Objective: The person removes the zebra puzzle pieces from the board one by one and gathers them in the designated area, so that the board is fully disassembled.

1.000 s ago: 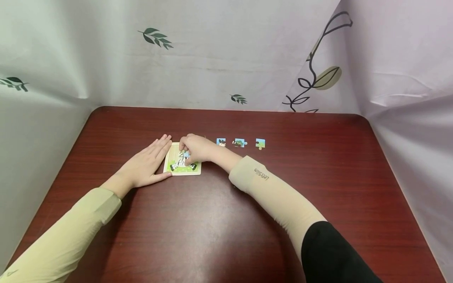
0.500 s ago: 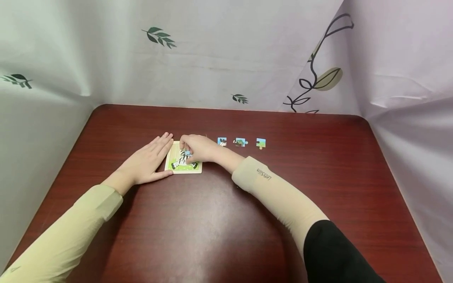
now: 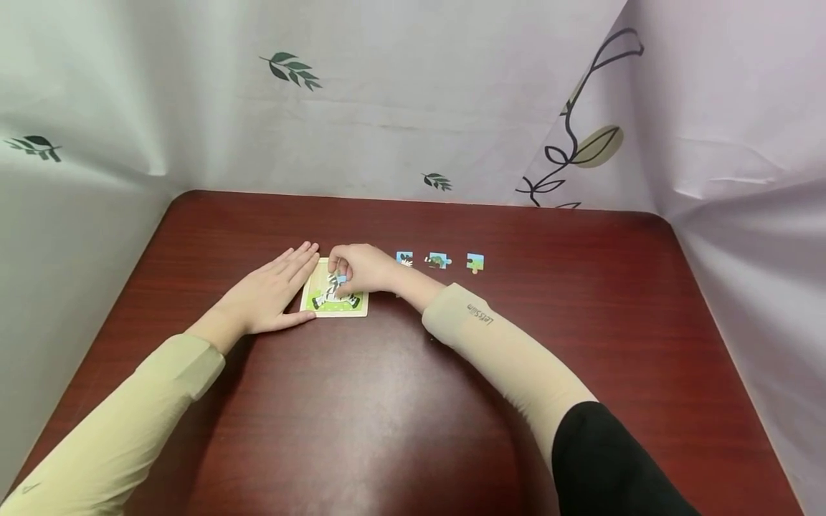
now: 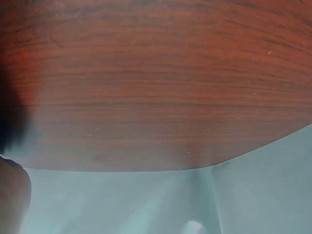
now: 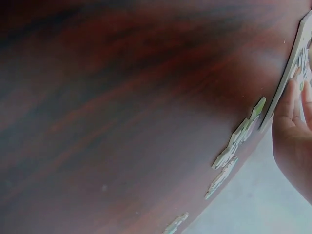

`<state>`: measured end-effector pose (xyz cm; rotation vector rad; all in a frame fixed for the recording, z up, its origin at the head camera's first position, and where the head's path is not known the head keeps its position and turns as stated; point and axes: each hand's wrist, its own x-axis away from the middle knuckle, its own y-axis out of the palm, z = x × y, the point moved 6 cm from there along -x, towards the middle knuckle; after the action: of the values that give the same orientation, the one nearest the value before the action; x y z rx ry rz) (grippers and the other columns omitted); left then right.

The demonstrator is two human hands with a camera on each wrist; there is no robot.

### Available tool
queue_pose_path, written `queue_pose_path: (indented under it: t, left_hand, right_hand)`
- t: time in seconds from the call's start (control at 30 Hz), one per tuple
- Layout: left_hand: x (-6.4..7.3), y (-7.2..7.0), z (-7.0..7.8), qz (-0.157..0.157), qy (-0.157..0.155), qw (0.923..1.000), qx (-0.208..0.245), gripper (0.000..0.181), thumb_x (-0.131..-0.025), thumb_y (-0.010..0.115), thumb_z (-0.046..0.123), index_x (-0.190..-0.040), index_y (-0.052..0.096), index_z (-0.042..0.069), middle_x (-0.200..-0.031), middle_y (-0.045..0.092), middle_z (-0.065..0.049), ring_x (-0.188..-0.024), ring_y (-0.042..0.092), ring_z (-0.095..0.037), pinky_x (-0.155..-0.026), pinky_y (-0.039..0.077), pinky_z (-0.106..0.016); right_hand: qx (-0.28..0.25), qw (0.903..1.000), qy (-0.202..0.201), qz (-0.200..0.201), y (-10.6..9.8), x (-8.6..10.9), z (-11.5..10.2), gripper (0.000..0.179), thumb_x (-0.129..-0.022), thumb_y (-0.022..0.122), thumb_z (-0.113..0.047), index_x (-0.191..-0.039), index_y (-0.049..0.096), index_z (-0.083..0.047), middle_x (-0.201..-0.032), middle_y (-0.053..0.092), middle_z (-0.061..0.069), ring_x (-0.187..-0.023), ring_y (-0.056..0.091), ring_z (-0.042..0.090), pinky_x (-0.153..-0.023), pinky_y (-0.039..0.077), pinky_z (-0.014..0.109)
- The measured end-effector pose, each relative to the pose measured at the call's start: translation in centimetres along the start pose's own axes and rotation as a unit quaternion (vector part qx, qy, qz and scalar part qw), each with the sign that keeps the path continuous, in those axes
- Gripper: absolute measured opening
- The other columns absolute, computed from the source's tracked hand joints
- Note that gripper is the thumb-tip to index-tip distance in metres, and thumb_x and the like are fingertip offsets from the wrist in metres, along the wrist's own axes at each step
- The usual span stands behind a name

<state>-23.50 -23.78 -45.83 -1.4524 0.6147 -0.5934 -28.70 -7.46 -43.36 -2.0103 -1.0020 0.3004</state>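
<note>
A small square puzzle board (image 3: 320, 274) with a pale rim lies left of the table's middle. White and black zebra pieces (image 3: 331, 299) and green ground fill its lower part, while bare tan backing shows at upper left. My left hand (image 3: 269, 295) lies flat with fingers extended, its fingertips and thumb along the board's left edge. Over the board's right half, my right hand (image 3: 368, 268) pinches a puzzle piece with a blue part (image 3: 342, 279) between thumb and fingers; the hand hides the upper right of the board. In the right wrist view, the fingertips (image 5: 290, 92) are at the board.
To the right of the board, loose puzzle pieces lie in a row: a zebra-head piece (image 3: 404, 259), a blue-and-green piece (image 3: 439, 261) and another (image 3: 475, 262). The dark red wooden table (image 3: 548, 301) ends at a pale leaf-printed curtain (image 3: 361, 129).
Both hands keep nearly the same places. The right fingers have shifted only very slightly over the board, and the head view has moved a little.
</note>
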Motion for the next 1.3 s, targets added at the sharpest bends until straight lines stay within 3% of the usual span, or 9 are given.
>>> queue_pose_path:
  t: [0.17,0.5,0.8,1.03,1.3]
  left_hand:
    - [0.0,0.2,0.0,-0.011,-0.006,0.9999,0.004,0.100,-0.097,0.066,0.054,-0.163,0.026,-0.010,-0.174,0.024,-0.028,-0.163,0.023,-0.043,-0.139,0.004,-0.034]
    - [0.1,0.2,0.0,-0.003,-0.006,0.9999,0.007,0.101,-0.097,0.066,0.055,-0.164,0.026,-0.009,-0.174,0.024,-0.027,-0.163,0.024,-0.042,-0.138,0.003,-0.032]
    - [0.0,0.0,0.1,0.005,-0.001,1.0000,0.006,0.101,-0.096,0.067,0.055,-0.163,0.028,-0.009,-0.173,0.026,-0.028,-0.162,0.026,-0.043,-0.138,0.001,-0.029]
    - [0.2,0.2,0.2,0.007,0.000,1.0000,0.007,0.100,-0.096,0.066,0.055,-0.163,0.028,-0.009,-0.173,0.026,-0.027,-0.162,0.027,-0.043,-0.139,0.011,-0.037]
    - [0.1,0.3,0.0,0.008,0.000,0.9999,0.009,0.100,-0.097,0.066,0.055,-0.164,0.026,-0.008,-0.174,0.024,-0.026,-0.163,0.024,-0.041,-0.139,0.008,-0.036]
  right_hand:
    - [-0.040,0.9992,-0.004,0.004,-0.1,0.0,0.4,0.025,-0.096,0.078,-0.014,-0.118,0.069,-0.008,-0.099,0.069,0.004,-0.087,0.062,0.013,-0.078,0.048,0.018]
    - [-0.032,0.9995,-0.003,0.007,0.0,-0.1,0.3,0.020,-0.102,0.067,-0.012,-0.121,0.071,-0.008,-0.104,0.072,0.006,-0.094,0.064,0.014,-0.081,0.048,0.017]
    - [-0.056,0.9981,-0.012,0.024,-0.5,0.3,0.4,0.017,-0.100,0.069,-0.012,-0.116,0.073,-0.008,-0.102,0.072,0.005,-0.094,0.064,0.014,-0.082,0.050,0.017]
    - [-0.101,0.9939,-0.020,0.040,-1.0,0.5,0.8,0.014,-0.100,0.070,-0.010,-0.112,0.074,-0.006,-0.103,0.075,0.008,-0.092,0.070,0.015,-0.081,0.054,0.015]
    - [-0.149,0.9867,-0.018,0.064,-3.0,2.6,2.0,0.013,-0.099,0.073,-0.009,-0.111,0.074,-0.004,-0.102,0.076,0.010,-0.093,0.072,0.017,-0.084,0.058,0.019]
